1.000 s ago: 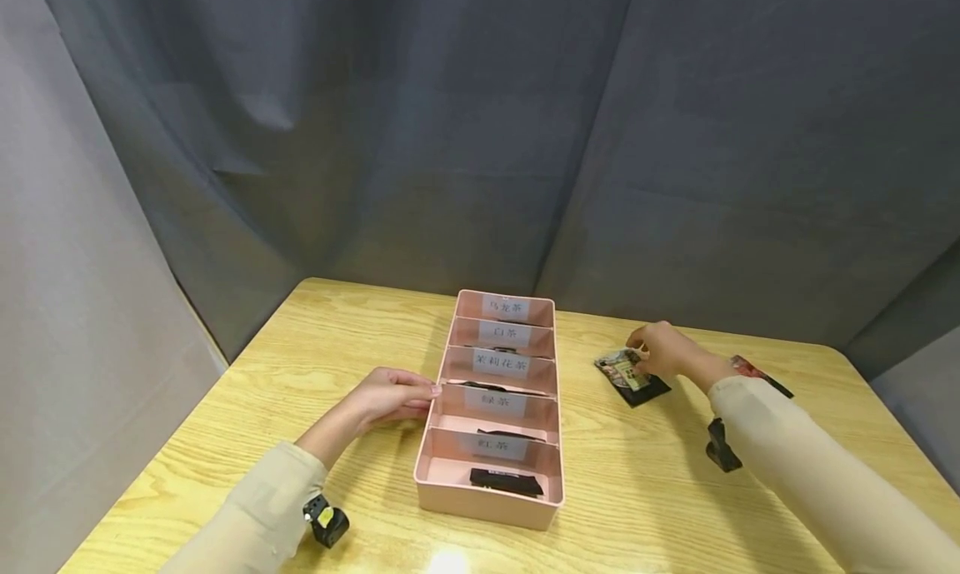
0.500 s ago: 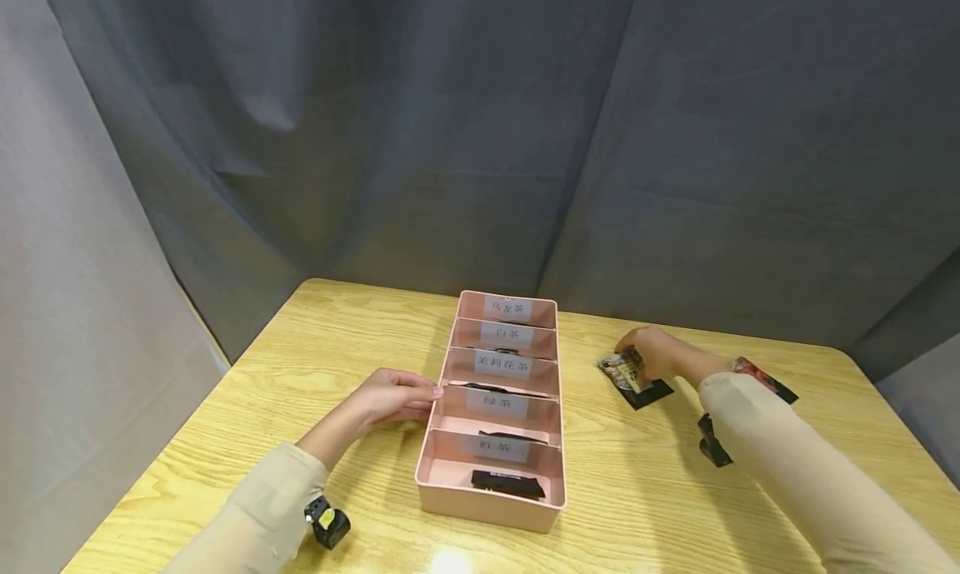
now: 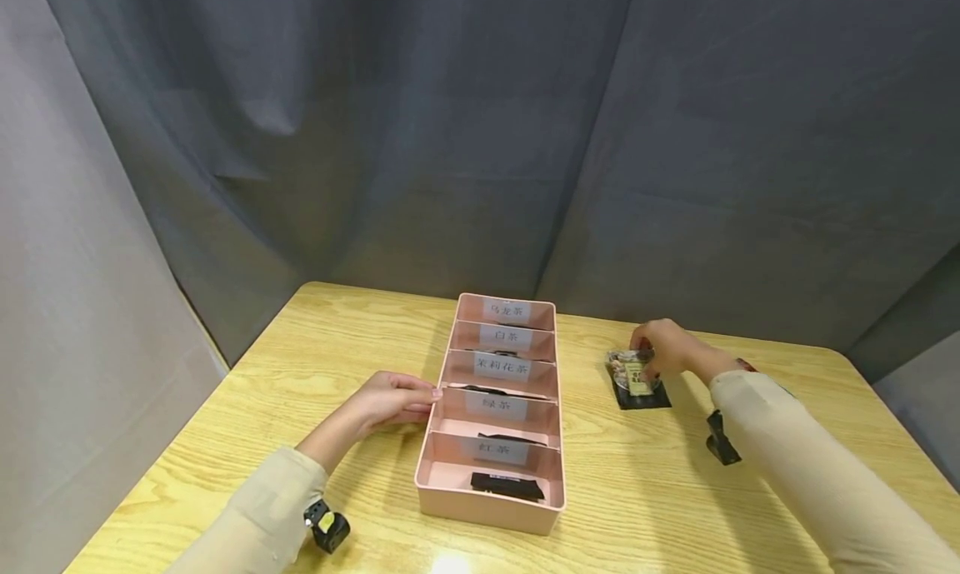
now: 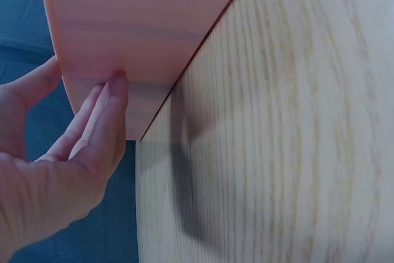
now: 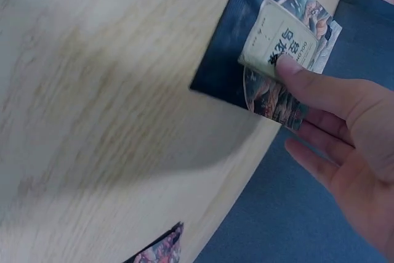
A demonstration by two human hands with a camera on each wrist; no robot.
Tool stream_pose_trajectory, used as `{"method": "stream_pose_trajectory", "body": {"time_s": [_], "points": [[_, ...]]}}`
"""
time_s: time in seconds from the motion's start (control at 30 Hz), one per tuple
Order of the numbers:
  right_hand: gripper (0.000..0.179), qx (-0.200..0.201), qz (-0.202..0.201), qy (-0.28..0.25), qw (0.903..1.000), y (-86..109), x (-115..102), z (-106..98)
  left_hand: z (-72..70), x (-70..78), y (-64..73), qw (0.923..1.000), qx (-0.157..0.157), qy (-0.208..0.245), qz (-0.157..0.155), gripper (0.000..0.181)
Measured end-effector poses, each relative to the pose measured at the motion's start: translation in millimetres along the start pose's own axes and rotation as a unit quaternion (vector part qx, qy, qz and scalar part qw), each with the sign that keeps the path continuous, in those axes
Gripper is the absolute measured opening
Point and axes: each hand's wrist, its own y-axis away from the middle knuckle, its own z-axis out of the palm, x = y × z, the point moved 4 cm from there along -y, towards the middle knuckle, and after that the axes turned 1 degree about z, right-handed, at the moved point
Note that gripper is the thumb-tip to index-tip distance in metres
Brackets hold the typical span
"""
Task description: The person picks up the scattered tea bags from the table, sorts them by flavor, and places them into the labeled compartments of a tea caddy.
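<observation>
A black tea bag packet with a pale label and a printed picture is at the table's right side. My right hand pinches its edge, thumb on the label and other fingers behind; the label shows Chinese characters and part of "OOLONG". In the middle stands a long pink divided box. My left hand holds its left wall, thumb at the rim and fingers along the outside. A dark packet lies in the nearest compartment; dark packets also show in compartments behind it.
White labels with Chinese characters mark the box's compartments. Another packet, with a reddish print, lies on the table, mostly hidden behind my right forearm in the head view. Dark cloth hangs behind the wooden table.
The tea bag packet has turned and shifted slightly right with my right hand, which first moved left, then back right. My left hand and the box stay in place.
</observation>
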Motion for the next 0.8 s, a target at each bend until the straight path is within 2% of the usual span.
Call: {"method": "stream_pose_trajectory", "body": {"time_s": [0.27, 0.4, 0.47, 0.63, 0.8], "points": [[0.023, 0.012, 0.020, -0.028, 0.9994, 2.6, -0.4, -14.1, 0.6, -0.2, 0.5, 1.0000, -0.002, 0.003, 0.003, 0.030], [0.017, 0.018, 0.012, -0.043, 0.9988, 3.2, -1.3, -16.6, -0.1, -0.8, -0.2, 1.0000, 0.001, 0.005, 0.003, 0.030], [0.017, 0.002, 0.010, -0.057, 0.9983, 3.9, -1.3, -13.5, -0.1, -1.0, -0.5, 1.0000, 0.002, 0.005, 0.004, 0.031], [0.035, -0.058, 0.020, -0.090, 0.9941, 7.2, 1.4, 0.8, 0.9, -0.8, 0.0, 1.0000, -0.001, 0.004, 0.007, 0.032], [0.039, -0.059, 0.011, -0.088, 0.9944, 7.4, 0.9, 5.9, 0.2, 0.2, 0.9, 1.0000, 0.001, 0.003, 0.002, 0.032]]}}
